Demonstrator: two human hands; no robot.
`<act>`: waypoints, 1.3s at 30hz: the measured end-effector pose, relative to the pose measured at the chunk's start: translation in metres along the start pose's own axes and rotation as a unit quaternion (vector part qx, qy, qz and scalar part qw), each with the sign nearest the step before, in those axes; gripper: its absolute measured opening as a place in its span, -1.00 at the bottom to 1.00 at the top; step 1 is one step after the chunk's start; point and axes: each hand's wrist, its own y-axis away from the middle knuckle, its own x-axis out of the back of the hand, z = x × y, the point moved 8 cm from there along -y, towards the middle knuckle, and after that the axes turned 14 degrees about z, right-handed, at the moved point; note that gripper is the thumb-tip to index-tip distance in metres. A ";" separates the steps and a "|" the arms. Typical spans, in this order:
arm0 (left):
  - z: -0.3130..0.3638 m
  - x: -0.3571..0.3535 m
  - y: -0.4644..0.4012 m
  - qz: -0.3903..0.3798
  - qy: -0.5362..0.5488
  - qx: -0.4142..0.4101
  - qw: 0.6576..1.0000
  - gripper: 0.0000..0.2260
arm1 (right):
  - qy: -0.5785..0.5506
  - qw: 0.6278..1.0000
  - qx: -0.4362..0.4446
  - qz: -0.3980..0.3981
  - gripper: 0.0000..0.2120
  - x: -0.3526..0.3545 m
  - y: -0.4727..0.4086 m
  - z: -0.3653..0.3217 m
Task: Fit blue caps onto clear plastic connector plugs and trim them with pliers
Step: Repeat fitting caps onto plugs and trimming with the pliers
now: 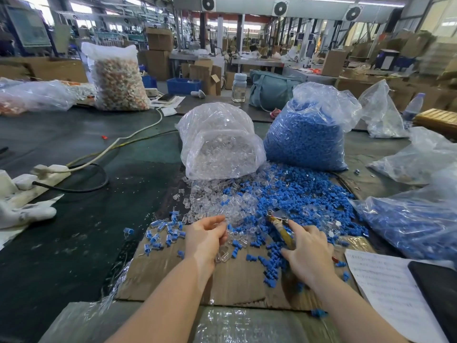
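While right hand (308, 253) grips pliers (279, 225), left hand (205, 235) pinches clear plugs (223, 254).

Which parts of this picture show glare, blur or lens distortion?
Head view: glare streaks the clear bag of plugs; the forearms and bubble wrap near the bottom edge blur; the wide lens bends the far factory beams and edges.

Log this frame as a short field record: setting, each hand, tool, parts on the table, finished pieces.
setting: factory worktable, cardboard sheet as work surface
left hand: fingers curled at the clear plugs; whether it holds one cannot be told
right hand: grips the pliers, jaws pointing away into the pile
blue caps: loose heap right of the clear plugs
supply: bag of clear plugs, bag of blue caps, side by side
finished pieces: capped plugs scattered left of the left hand
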 end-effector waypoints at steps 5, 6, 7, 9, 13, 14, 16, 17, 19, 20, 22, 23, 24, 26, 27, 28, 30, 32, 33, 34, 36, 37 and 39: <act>0.001 0.007 0.002 0.014 -0.047 -0.047 0.998 -0.89 | 0.053 0.998 0.037 0.027 -0.36 -0.006 -0.002 0.003; 0.002 0.010 0.001 0.020 -0.063 -0.061 0.996 -0.89 | 0.061 0.997 0.042 0.029 -0.37 -0.006 -0.001 0.003; 0.003 0.014 -0.001 0.029 -0.083 -0.077 0.993 -0.89 | 0.068 0.996 0.047 0.027 -0.38 -0.007 -0.001 0.004; 0.009 0.022 -0.005 0.057 -0.127 -0.128 0.982 -0.89 | 0.085 0.995 0.054 0.023 -0.38 -0.007 0.001 0.004; 0.031 0.041 -0.013 0.126 -0.239 -0.262 0.927 -0.89 | 0.091 0.990 0.085 0.070 -0.45 0.002 0.008 -0.008; 0.035 0.046 -0.015 0.141 -0.259 -0.281 0.913 -0.88 | 0.068 0.988 0.106 0.088 -0.49 0.005 0.012 -0.015; 0.040 0.057 -0.022 0.172 -0.300 -0.310 0.886 -0.87 | 0.008 0.982 0.149 0.115 -0.61 0.008 0.020 -0.031; 0.042 0.062 -0.026 0.186 -0.319 -0.321 0.872 -0.87 | -0.018 0.979 0.162 0.121 -0.68 0.008 0.024 -0.037; 0.044 0.069 -0.031 0.204 -0.351 -0.335 0.850 -0.87 | -0.038 0.977 0.178 0.109 -0.75 0.004 0.030 -0.045; 0.044 0.072 -0.033 0.209 -0.367 -0.339 0.841 -0.86 | -0.038 0.977 0.184 0.100 -0.77 0.000 0.031 -0.048; 0.043 0.078 -0.038 0.217 -0.404 -0.337 0.822 -0.85 | -0.041 0.977 0.189 0.090 -0.79 -0.006 0.033 -0.050; 0.042 0.081 -0.040 0.220 -0.420 -0.332 0.816 -0.84 | -0.046 0.977 0.190 0.090 -0.80 -0.007 0.033 -0.051; 0.040 0.084 -0.042 0.223 -0.431 -0.325 0.811 -0.83 | -0.050 0.976 0.192 0.092 -0.81 -0.008 0.034 -0.052; 0.037 0.088 -0.043 0.234 -0.449 -0.310 0.805 -0.80 | -0.045 0.975 0.200 0.088 -0.80 -0.012 0.036 -0.055; 0.037 0.088 -0.043 0.241 -0.458 -0.306 0.799 -0.78 | -0.042 0.974 0.207 0.086 -0.78 -0.014 0.037 -0.057; 0.037 0.087 -0.041 0.246 -0.466 -0.307 0.793 -0.76 | -0.038 0.972 0.214 0.086 -0.77 -0.015 0.038 -0.059; 0.038 0.080 -0.034 0.242 -0.462 -0.319 0.791 -0.74 | -0.032 0.971 0.221 0.086 -0.75 -0.017 0.040 -0.062; 0.038 0.067 -0.025 0.217 -0.436 -0.337 0.806 -0.78 | -0.015 0.971 0.226 0.080 -0.73 -0.021 0.042 -0.064; 0.037 0.059 -0.019 0.197 -0.425 -0.347 0.813 -0.80 | -0.004 0.971 0.227 0.074 -0.73 -0.023 0.042 -0.065; 0.035 0.051 -0.013 0.173 -0.412 -0.357 0.820 -0.82 | 0.000 0.972 0.224 0.069 -0.74 -0.025 0.042 -0.065; 0.028 0.034 -0.003 0.120 -0.389 -0.367 0.836 -0.85 | 0.000 0.974 0.218 0.067 -0.78 -0.025 0.042 -0.066; 0.023 0.026 0.001 0.094 -0.385 -0.369 0.840 -0.87 | -0.003 0.974 0.216 0.070 -0.82 -0.022 0.043 -0.069; 0.015 0.011 0.009 0.052 -0.389 -0.374 0.840 -0.89 | 0.001 0.970 0.223 0.100 -0.96 -0.013 0.045 -0.075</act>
